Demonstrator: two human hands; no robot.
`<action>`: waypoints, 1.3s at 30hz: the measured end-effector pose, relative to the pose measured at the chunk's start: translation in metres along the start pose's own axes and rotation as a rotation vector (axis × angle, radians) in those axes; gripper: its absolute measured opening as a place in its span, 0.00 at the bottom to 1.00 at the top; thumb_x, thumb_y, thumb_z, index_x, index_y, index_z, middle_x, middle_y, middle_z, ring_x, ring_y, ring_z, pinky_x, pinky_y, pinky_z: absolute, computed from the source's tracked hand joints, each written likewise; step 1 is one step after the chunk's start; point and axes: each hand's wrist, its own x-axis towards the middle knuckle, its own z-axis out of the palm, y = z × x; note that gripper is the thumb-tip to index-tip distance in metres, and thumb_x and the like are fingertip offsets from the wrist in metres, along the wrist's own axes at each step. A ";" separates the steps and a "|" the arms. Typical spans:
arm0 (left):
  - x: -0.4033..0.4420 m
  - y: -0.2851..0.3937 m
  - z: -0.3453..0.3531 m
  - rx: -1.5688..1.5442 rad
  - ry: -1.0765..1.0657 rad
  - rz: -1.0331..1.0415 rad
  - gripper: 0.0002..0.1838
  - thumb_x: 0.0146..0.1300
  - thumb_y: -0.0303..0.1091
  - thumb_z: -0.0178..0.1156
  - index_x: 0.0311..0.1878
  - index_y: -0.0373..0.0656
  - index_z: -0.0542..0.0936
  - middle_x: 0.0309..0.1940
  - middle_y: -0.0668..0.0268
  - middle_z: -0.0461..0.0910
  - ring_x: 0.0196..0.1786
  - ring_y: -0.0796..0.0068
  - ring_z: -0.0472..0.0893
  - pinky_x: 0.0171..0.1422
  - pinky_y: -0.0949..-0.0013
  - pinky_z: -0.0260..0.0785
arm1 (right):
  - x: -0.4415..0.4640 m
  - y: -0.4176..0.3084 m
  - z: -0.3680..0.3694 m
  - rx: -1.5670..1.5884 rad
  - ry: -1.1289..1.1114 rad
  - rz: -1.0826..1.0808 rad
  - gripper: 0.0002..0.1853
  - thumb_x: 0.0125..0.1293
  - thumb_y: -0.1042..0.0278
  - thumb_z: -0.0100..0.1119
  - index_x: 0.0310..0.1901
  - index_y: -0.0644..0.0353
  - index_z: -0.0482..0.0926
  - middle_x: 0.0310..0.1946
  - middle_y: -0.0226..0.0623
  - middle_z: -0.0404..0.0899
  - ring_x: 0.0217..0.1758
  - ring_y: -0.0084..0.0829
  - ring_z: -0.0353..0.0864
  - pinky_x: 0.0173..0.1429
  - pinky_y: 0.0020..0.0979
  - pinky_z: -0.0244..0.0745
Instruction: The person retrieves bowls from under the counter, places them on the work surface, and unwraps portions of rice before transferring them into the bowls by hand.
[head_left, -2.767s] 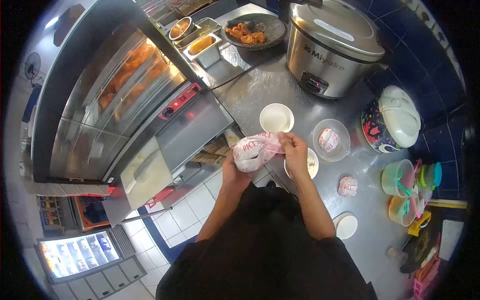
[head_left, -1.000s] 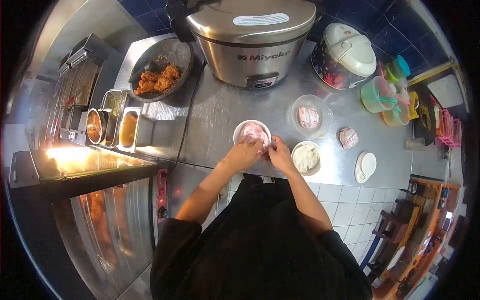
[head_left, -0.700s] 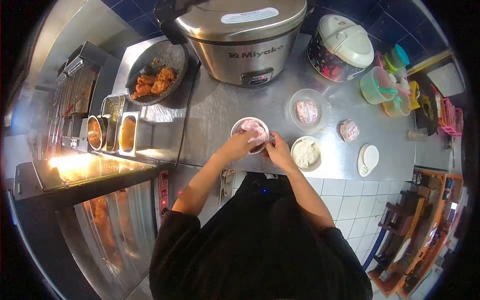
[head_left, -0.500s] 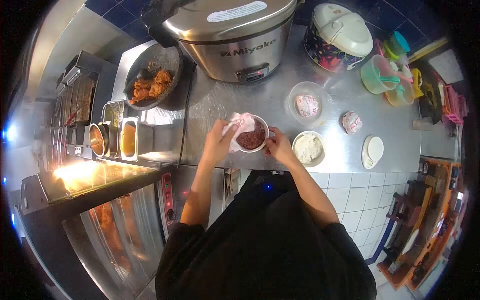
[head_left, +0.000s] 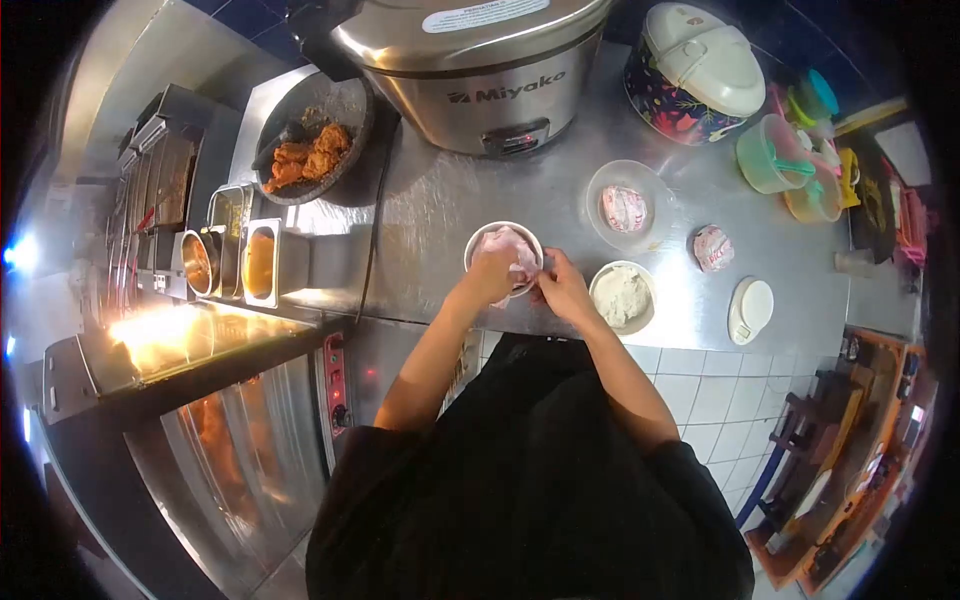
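Note:
A white round bowl (head_left: 470, 250) stands near the counter's front edge. Crumpled pink-and-white paper (head_left: 508, 243) lies inside it and covers most of what is beneath. My left hand (head_left: 487, 280) reaches over the near rim, its fingers closed on the paper and partly hidden in the bowl. At the right side of the rim, my right hand (head_left: 563, 287) grips the bowl between fingers and thumb. Just right of that hand sits a second bowl with white rice (head_left: 621, 298). Behind it, a paper-wrapped bundle (head_left: 624, 209) rests in a clear plastic bowl (head_left: 650, 235).
A large Miyako rice cooker (head_left: 480, 95) stands at the back. Fried chicken (head_left: 310, 155) lies in a stone mortar (head_left: 345, 185) at left, near metal sauce containers (head_left: 262, 262). Rightward are another wrapped bundle (head_left: 712, 248), a small white scale (head_left: 750, 308) and a flowered rice container (head_left: 690, 80).
My left hand has moved right and down into the bowl with the paper, which now covers the dark reddish-brown contents seen before. My right hand stays at the rim.

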 end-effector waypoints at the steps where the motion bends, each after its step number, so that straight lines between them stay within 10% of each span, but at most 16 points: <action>1: 0.005 -0.008 0.003 0.058 -0.012 0.032 0.15 0.57 0.36 0.66 0.43 0.37 0.80 0.43 0.46 0.80 0.49 0.45 0.79 0.53 0.51 0.71 | 0.003 0.002 0.000 0.032 -0.006 0.002 0.21 0.69 0.76 0.51 0.63 0.66 0.67 0.30 0.44 0.83 0.28 0.30 0.85 0.34 0.32 0.83; 11: -0.027 0.014 -0.070 -0.267 0.145 -0.308 0.13 0.65 0.36 0.63 0.48 0.39 0.79 0.42 0.58 0.83 0.45 0.68 0.82 0.48 0.65 0.74 | -0.002 -0.012 -0.012 0.077 -0.013 0.012 0.17 0.70 0.72 0.54 0.59 0.66 0.72 0.30 0.43 0.84 0.33 0.32 0.86 0.36 0.34 0.82; 16: -0.047 -0.005 -0.089 -1.145 0.464 -0.333 0.10 0.72 0.29 0.54 0.50 0.33 0.76 0.44 0.62 0.81 0.42 0.73 0.82 0.43 0.69 0.77 | 0.028 -0.022 -0.035 -0.490 0.179 -0.294 0.14 0.66 0.70 0.57 0.52 0.66 0.78 0.33 0.49 0.84 0.39 0.42 0.86 0.46 0.41 0.79; 24: -0.095 -0.024 -0.071 -1.715 0.664 -0.110 0.23 0.71 0.39 0.56 0.65 0.39 0.70 0.57 0.59 0.78 0.54 0.63 0.80 0.57 0.56 0.75 | 0.127 -0.029 -0.006 -0.950 0.402 -0.336 0.13 0.65 0.69 0.58 0.47 0.67 0.81 0.50 0.48 0.81 0.55 0.51 0.79 0.58 0.45 0.75; 30: -0.140 -0.026 -0.051 -1.743 0.596 -0.097 0.27 0.71 0.43 0.55 0.68 0.38 0.67 0.58 0.60 0.77 0.55 0.64 0.79 0.59 0.58 0.73 | 0.138 -0.011 -0.006 -1.060 0.361 -0.690 0.08 0.58 0.77 0.55 0.38 0.63 0.82 0.46 0.43 0.82 0.52 0.47 0.80 0.57 0.41 0.76; 39: -0.150 -0.020 -0.049 -1.817 0.544 -0.031 0.31 0.73 0.45 0.51 0.73 0.38 0.61 0.64 0.56 0.72 0.61 0.60 0.77 0.64 0.56 0.70 | 0.102 -0.012 -0.007 -1.285 0.113 -0.576 0.07 0.59 0.75 0.53 0.34 0.62 0.82 0.42 0.42 0.82 0.50 0.44 0.81 0.54 0.41 0.79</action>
